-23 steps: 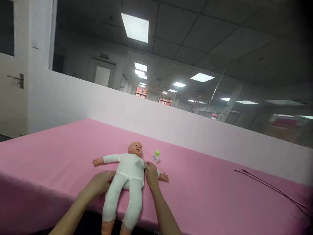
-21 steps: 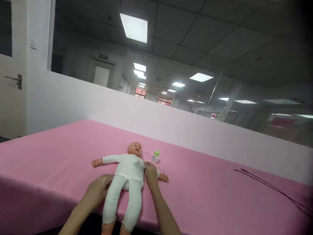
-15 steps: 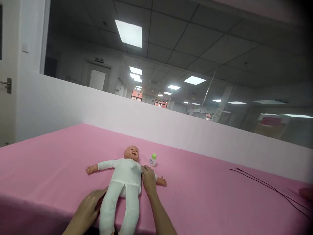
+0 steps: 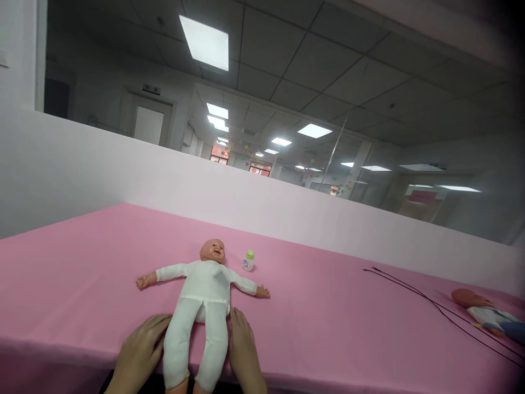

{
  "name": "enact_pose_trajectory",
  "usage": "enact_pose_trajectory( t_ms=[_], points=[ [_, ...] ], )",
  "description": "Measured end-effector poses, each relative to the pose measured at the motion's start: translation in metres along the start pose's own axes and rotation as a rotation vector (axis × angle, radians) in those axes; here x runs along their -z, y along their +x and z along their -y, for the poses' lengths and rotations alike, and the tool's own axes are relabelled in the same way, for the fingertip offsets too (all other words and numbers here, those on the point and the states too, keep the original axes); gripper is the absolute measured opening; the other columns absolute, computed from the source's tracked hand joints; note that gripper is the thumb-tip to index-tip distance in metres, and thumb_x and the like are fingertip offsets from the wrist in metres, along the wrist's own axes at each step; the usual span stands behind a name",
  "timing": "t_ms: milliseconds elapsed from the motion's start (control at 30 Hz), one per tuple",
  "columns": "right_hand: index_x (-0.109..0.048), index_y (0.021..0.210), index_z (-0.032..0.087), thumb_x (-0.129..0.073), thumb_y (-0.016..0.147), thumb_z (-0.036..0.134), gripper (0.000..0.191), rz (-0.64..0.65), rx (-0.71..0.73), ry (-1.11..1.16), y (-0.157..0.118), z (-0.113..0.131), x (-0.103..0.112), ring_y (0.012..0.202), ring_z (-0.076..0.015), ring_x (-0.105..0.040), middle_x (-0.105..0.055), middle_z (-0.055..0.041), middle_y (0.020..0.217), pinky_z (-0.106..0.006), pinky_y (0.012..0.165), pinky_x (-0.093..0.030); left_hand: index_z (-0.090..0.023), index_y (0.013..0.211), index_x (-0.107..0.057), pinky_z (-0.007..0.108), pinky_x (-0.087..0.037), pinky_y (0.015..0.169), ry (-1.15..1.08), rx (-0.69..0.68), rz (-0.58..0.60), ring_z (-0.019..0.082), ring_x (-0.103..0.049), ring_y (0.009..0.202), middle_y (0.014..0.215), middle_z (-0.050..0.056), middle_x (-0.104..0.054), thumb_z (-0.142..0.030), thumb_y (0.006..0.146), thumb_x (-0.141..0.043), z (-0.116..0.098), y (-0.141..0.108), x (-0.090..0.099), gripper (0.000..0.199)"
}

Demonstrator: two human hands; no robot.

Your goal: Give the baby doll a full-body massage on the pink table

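Looks like an infant-care training room, with a baby doll (image 4: 206, 284) and a second doll (image 4: 488, 314) on a pink-covered table (image 4: 324, 328). Shows a gridded institutional ceiling (image 4: 273, 46) and panel lights (image 4: 206, 44) beyond wide glass (image 4: 435, 131).

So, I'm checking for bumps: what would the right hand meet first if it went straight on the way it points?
The right hand points at the doll, so probably its side or outstretched sleeve comes first; the depth is too unclear to say which.

head cam | worn on head | faces forward-down, tilted | sole view
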State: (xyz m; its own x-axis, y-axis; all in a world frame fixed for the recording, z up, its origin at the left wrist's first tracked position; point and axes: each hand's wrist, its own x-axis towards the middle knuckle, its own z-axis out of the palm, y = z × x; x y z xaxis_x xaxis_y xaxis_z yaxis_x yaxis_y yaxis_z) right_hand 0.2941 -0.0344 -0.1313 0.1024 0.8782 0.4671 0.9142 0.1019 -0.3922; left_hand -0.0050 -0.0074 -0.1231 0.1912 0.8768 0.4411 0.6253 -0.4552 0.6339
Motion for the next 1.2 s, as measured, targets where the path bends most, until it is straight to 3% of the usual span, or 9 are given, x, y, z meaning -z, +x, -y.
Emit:
enact_pose_trajectory(
  t_ms=[133,267,400,533,700,933,1067,1200],
  points=[
    [-0.07,0.135,0.023,-0.043,0.1,0.021,0.045,-0.025,-0.147,-0.058,-0.019,0.02,0.01,0.137,-0.0335,-0.061,-0.066,-0.0132,0.145,-0.05,0.117,-0.045,-0.026,0.13,-0.072,0.044,-0.059,0.104,-0.257,0.156,-0.078,0.03,-0.071,0.121,0.128,0.005,-0.076,-0.05,0.101,-0.039,-0.008,-0.002,0.006,0.051],
    [-0.075,0.125,0.023,-0.037,0.103,0.027,0.045,-0.035,-0.19,0.027,-0.014,0.041,0.029,0.134,-0.0334,-0.062,-0.07,-0.0122,0.139,-0.052,0.116,-0.045,-0.021,0.124,-0.075,0.037,-0.064,0.091,-0.429,0.184,-0.029,0.032,-0.076,0.109,0.12,0.007,-0.079,-0.062,0.092,-0.058,-0.025,-0.007,0.013,0.054],
    [-0.071,0.132,0.027,-0.029,0.108,0.044,0.051,0.031,-0.263,0.259,-0.016,0.053,0.046,0.128,-0.0302,-0.066,-0.073,-0.0087,0.135,-0.047,0.109,-0.05,-0.023,0.124,-0.074,0.037,-0.066,0.082,-0.415,0.206,0.013,0.033,-0.078,0.098,0.111,0.007,-0.081,-0.061,0.082,-0.07,-0.034,-0.013,0.008,0.056],
    [-0.07,0.135,0.028,-0.033,0.107,0.057,0.054,0.075,-0.209,0.324,-0.022,0.063,0.054,0.121,-0.0297,-0.069,-0.076,-0.0086,0.128,-0.043,0.102,-0.052,-0.019,0.136,-0.066,0.04,-0.065,0.089,-0.41,0.115,0.018,0.035,-0.074,0.11,0.124,0.012,-0.075,-0.053,0.075,-0.076,-0.038,-0.017,-0.005,0.07],
    [-0.073,0.129,0.026,-0.034,0.108,0.055,0.053,0.05,-0.162,0.283,-0.023,0.066,0.054,0.115,-0.0291,-0.071,-0.077,-0.0097,0.12,-0.041,0.099,-0.052,-0.017,0.151,-0.052,0.047,-0.057,0.106,-0.381,0.055,0.038,0.035,-0.063,0.13,0.142,0.016,-0.063,-0.041,0.083,-0.062,-0.042,-0.024,-0.008,0.073],
    [-0.073,0.129,0.023,-0.046,0.1,0.065,0.058,0.069,-0.226,0.582,-0.013,0.045,0.047,0.116,-0.0309,-0.071,-0.076,-0.0116,0.126,-0.043,0.101,-0.054,-0.021,0.142,-0.058,0.055,-0.048,0.116,-0.292,0.068,-0.031,0.036,-0.055,0.138,0.147,0.014,-0.058,-0.056,0.091,-0.059,-0.038,-0.017,0.007,0.062],
    [-0.077,0.11,0.017,-0.052,0.095,0.066,0.057,-0.038,-0.214,0.742,0.024,0.024,0.064,0.094,-0.0294,-0.075,-0.08,-0.013,0.102,-0.04,0.086,-0.06,-0.023,0.14,-0.061,0.056,-0.043,0.12,-0.343,0.016,-0.06,0.035,-0.053,0.14,0.148,0.012,-0.058,-0.055,0.092,-0.06,-0.073,0.007,0.017,0.058],
    [-0.077,0.102,0.016,-0.055,0.093,0.051,0.043,-0.098,-0.168,0.575,0.078,-0.002,0.091,0.094,-0.0279,-0.074,-0.08,-0.0122,0.101,-0.038,0.086,-0.058,-0.021,0.142,-0.061,0.053,-0.037,0.124,-0.523,0.006,0.031,0.033,-0.052,0.142,0.149,0.012,-0.06,-0.05,0.094,-0.062,-0.131,0.051,0.017,0.057]
  ],
)
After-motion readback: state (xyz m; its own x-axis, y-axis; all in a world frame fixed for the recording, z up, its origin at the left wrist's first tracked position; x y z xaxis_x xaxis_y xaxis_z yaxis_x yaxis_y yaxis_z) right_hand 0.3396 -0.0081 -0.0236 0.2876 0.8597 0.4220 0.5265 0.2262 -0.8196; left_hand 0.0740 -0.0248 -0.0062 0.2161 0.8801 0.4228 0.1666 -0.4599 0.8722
